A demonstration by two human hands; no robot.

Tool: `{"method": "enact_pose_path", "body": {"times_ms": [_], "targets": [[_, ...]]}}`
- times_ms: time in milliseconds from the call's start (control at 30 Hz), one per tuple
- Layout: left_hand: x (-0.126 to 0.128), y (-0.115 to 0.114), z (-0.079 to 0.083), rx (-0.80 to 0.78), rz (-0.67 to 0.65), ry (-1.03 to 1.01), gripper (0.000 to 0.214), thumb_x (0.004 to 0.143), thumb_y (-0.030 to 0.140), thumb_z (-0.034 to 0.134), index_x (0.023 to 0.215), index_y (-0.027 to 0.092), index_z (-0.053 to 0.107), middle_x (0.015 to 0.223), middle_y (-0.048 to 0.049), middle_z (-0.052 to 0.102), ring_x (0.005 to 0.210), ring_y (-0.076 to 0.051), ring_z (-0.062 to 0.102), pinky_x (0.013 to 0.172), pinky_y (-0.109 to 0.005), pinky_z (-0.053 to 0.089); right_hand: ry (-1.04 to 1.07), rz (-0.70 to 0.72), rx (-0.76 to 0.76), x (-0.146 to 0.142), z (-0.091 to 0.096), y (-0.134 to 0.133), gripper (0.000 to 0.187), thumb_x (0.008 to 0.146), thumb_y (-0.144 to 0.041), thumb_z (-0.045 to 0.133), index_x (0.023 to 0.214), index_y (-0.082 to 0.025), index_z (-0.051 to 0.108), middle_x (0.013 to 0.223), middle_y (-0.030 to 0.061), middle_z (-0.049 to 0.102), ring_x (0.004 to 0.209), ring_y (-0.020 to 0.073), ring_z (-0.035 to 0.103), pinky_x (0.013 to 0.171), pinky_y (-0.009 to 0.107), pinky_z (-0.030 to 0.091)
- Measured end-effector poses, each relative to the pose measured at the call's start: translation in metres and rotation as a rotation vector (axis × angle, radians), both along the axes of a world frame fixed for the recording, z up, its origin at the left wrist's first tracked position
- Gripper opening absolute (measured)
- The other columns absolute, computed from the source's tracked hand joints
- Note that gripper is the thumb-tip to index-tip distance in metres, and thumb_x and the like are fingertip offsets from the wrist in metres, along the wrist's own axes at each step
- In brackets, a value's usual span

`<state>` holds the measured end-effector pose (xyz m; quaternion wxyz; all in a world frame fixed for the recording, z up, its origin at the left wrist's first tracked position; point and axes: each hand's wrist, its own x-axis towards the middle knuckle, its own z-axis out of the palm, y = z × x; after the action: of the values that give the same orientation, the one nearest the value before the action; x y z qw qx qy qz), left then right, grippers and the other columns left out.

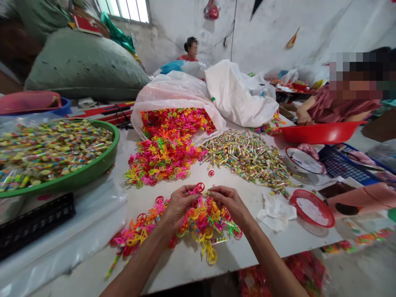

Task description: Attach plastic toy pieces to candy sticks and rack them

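My left hand pinches a small pink plastic toy piece with a round red wheel-like end. Close beside it, my right hand is closed with thumb and fingertips around a small tube, mostly hidden; only a pale yellowish tip shows. Under both hands lies a loose heap of coloured plastic toy pieces in pink, yellow, orange and green. One clear tube with coloured filling lies among them. A single red wheel piece rests just beyond my fingers.
A white sack spills more toy pieces. Right of it is a pile of filled tubes. A green basin of tubes stands left, above plastic sheets. At right are a red basket, crumpled tissue and a co-worker.
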<state>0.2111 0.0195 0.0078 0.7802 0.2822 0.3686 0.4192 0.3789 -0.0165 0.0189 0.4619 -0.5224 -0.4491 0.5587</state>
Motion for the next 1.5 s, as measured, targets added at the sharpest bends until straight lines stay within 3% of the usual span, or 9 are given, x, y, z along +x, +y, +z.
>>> {"method": "enact_pose_path", "body": {"times_ms": [100,400,600,800,1167,1267,1400,1500], "targets": [[-0.002,-0.009,0.001,0.015,-0.003,-0.016,0.040,0.051,0.012,0.076,0.088,0.014,0.059,0.076,-0.0030,0.067,0.062,-0.010,0.060,0.061,-0.022,0.047,0.034,0.018,-0.028,-0.008,0.001,-0.008,0.025,0.072,-0.038,0.062,0.080,-0.015,0.068,0.052,-0.0034,0.046,0.045,0.0069,0.036,0.044,0.021,0.026],[-0.009,-0.023,0.006,0.013,-0.036,0.010,0.039,0.050,0.015,0.077,0.085,0.014,0.061,0.072,-0.0024,0.067,0.060,-0.010,0.060,0.058,-0.021,0.046,0.139,0.079,-0.073,-0.011,0.004,-0.019,0.020,0.070,-0.034,0.063,0.074,-0.015,0.064,0.052,-0.0040,0.045,0.044,0.0059,0.035,0.042,0.020,0.025],[-0.008,-0.028,0.004,0.033,-0.062,-0.007,0.037,0.052,0.016,0.077,0.085,0.015,0.062,0.078,-0.0026,0.067,0.064,-0.010,0.059,0.060,-0.021,0.046,0.204,0.066,-0.126,-0.013,0.002,-0.021,0.022,0.071,-0.037,0.063,0.070,-0.017,0.055,0.048,-0.0084,0.035,0.037,0.0032,0.022,0.036,0.019,0.014],[-0.007,-0.030,0.000,0.027,-0.077,-0.015,0.035,0.053,0.015,0.076,0.085,0.014,0.062,0.078,-0.0032,0.066,0.065,-0.011,0.059,0.061,-0.023,0.047,0.192,0.062,-0.131,-0.012,-0.003,-0.020,0.028,0.073,-0.039,0.060,0.062,-0.017,0.046,0.046,-0.0089,0.032,0.036,0.0029,0.019,0.034,0.020,0.011],[-0.004,-0.033,-0.001,0.086,-0.051,0.051,0.030,0.051,0.015,0.077,0.078,0.014,0.064,0.075,-0.0016,0.065,0.066,-0.011,0.058,0.059,-0.021,0.046,0.011,0.080,-0.075,-0.010,-0.005,-0.027,0.030,0.075,-0.043,0.057,0.062,-0.018,0.045,0.044,-0.0089,0.029,0.037,0.0042,0.021,0.036,0.020,0.015],[-0.004,-0.031,-0.002,0.119,-0.062,0.109,0.029,0.050,0.015,0.076,0.077,0.014,0.064,0.075,-0.0021,0.066,0.068,-0.012,0.059,0.063,-0.022,0.046,-0.148,0.046,0.028,-0.016,-0.009,-0.028,0.030,0.076,-0.044,0.054,0.062,-0.018,0.047,0.047,-0.0073,0.032,0.041,0.0056,0.025,0.039,0.020,0.019],[-0.002,-0.021,-0.005,0.259,-0.071,0.272,0.026,0.057,0.020,0.072,0.081,0.014,0.064,0.078,-0.0039,0.067,0.073,-0.015,0.060,0.068,-0.026,0.047,-0.443,-0.058,0.186,-0.021,-0.013,-0.025,0.029,0.079,-0.040,0.051,0.061,-0.017,0.051,0.052,-0.0040,0.039,0.050,0.0083,0.035,0.046,0.020,0.027],[-0.005,0.001,-0.006,0.485,-0.186,0.495,0.029,0.067,0.027,0.063,0.094,0.015,0.062,0.090,-0.0074,0.066,0.081,-0.019,0.060,0.073,-0.031,0.047,-0.566,0.023,0.157,-0.009,-0.014,-0.015,0.032,0.083,-0.041,0.044,0.064,-0.017,0.055,0.050,-0.0038,0.041,0.048,0.0094,0.038,0.045,0.021,0.028]]}}
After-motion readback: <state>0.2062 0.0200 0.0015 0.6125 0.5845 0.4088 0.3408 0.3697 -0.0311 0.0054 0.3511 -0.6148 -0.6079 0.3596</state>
